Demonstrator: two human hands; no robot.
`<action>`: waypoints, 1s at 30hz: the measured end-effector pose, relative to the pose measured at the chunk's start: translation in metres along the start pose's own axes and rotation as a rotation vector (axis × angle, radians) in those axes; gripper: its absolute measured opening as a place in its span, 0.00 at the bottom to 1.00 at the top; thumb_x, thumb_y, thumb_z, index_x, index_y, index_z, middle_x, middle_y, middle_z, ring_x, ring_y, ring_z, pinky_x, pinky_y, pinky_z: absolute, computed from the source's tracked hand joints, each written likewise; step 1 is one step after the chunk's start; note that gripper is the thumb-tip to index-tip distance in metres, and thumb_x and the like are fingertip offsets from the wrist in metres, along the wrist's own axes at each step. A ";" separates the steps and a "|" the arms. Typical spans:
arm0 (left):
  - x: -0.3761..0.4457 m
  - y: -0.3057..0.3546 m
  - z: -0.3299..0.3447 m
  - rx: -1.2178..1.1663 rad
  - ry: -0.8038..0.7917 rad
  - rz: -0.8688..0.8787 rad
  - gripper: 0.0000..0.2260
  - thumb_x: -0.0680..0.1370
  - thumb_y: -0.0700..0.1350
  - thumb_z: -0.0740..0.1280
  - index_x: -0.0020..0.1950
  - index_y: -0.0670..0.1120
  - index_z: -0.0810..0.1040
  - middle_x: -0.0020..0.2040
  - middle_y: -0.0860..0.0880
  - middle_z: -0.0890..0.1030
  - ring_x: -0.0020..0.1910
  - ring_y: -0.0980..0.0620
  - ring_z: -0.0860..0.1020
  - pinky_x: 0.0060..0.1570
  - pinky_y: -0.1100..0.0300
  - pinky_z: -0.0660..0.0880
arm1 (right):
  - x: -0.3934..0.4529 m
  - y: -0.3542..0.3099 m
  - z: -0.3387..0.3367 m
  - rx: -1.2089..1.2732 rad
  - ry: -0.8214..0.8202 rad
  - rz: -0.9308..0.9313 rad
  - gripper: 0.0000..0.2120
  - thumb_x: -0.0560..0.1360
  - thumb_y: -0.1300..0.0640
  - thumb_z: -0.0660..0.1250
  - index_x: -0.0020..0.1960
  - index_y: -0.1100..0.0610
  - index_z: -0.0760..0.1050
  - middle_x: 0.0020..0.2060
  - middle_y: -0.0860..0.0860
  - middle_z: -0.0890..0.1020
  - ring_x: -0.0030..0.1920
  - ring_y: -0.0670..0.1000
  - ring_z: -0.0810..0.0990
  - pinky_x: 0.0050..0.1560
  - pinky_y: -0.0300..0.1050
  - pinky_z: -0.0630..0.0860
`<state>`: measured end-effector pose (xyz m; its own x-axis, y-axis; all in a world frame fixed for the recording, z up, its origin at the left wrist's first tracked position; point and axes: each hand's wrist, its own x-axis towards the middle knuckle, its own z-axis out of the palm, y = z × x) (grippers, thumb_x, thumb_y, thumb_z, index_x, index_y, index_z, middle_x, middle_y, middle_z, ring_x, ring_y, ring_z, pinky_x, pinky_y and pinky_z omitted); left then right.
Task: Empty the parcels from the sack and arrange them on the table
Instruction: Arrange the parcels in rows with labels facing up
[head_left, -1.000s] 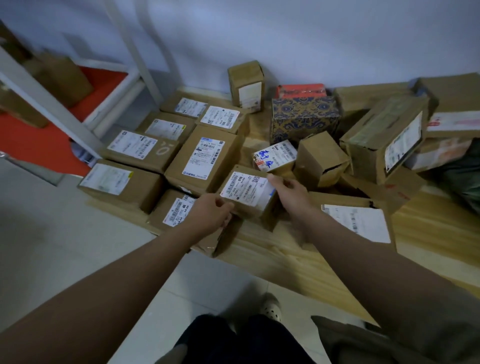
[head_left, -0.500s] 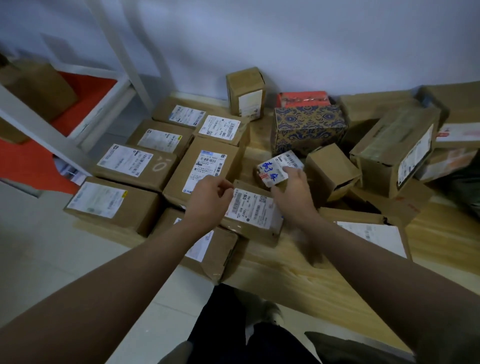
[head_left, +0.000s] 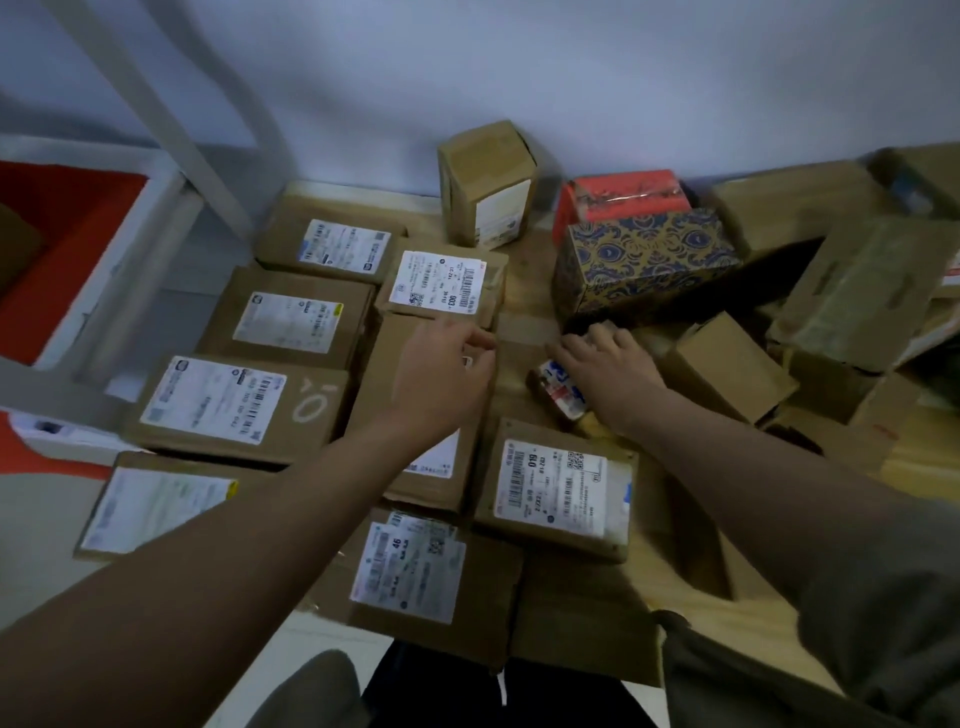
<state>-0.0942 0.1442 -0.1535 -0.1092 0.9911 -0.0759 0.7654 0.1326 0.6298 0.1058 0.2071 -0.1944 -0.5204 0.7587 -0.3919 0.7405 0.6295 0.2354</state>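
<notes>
Head view: right hand (head_left: 605, 374) half-hides small parcel (head_left: 563, 395).

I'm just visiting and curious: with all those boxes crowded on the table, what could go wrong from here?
1. The parcel labelled 46 seems to overhang the table's near edge; a nudge might tip it onto the floor.
2. The right hand presses on the small parcel with blue writing, close to the patterned box; reaching further may knock it.
3. The tall upright box at the wall could topple if bumped.
</notes>
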 end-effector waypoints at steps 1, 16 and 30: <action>0.001 -0.003 0.002 0.013 -0.020 -0.004 0.08 0.80 0.47 0.66 0.55 0.48 0.83 0.54 0.51 0.82 0.55 0.53 0.77 0.56 0.53 0.76 | 0.002 0.000 -0.001 0.022 0.016 0.010 0.40 0.75 0.55 0.70 0.80 0.52 0.52 0.75 0.51 0.62 0.72 0.58 0.61 0.70 0.53 0.61; -0.022 0.013 0.013 0.062 0.090 -0.126 0.08 0.79 0.48 0.66 0.56 0.50 0.81 0.58 0.52 0.80 0.60 0.50 0.75 0.63 0.48 0.71 | -0.029 0.003 -0.014 0.763 0.040 0.108 0.29 0.80 0.50 0.64 0.78 0.50 0.60 0.74 0.55 0.62 0.73 0.58 0.62 0.73 0.57 0.61; 0.099 0.007 -0.036 -0.003 0.172 -0.132 0.44 0.72 0.53 0.75 0.80 0.46 0.54 0.79 0.45 0.58 0.77 0.44 0.60 0.73 0.47 0.63 | 0.011 0.035 -0.076 1.145 0.336 0.221 0.28 0.78 0.58 0.68 0.76 0.53 0.64 0.71 0.53 0.63 0.65 0.53 0.72 0.68 0.49 0.72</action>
<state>-0.1225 0.2432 -0.1288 -0.3157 0.9485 -0.0248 0.7354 0.2611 0.6254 0.0938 0.2503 -0.1231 -0.2937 0.9437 -0.1522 0.6861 0.0973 -0.7210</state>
